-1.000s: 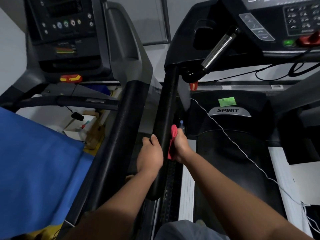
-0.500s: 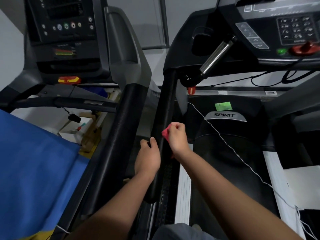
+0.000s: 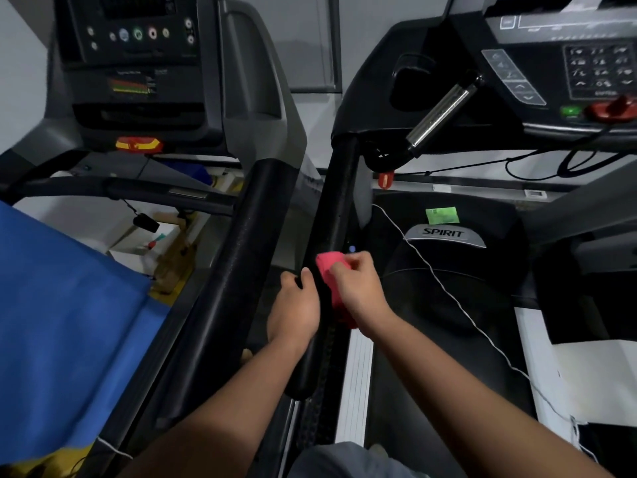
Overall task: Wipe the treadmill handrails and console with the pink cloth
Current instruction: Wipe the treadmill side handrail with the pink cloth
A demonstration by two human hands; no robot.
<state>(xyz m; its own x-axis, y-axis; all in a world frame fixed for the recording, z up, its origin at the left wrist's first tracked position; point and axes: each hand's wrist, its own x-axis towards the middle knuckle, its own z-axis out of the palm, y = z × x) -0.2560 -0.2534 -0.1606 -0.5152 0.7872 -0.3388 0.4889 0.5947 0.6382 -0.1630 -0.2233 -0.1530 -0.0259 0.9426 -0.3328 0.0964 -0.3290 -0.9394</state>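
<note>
Right hand (image 3: 355,291), fingers curled on pink cloth (image 3: 329,267), has slid up handrail (image 3: 332,236) toward console (image 3: 565,63). Left hand (image 3: 294,312) still wraps handrail just below cloth. Upper handrail and console probably not wiped yet.

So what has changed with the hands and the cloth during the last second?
The right hand lifted the pink cloth off the side of the black handrail and now pinches it above the rail, slightly farther forward. The left hand kept its grip on the same handrail.
</note>
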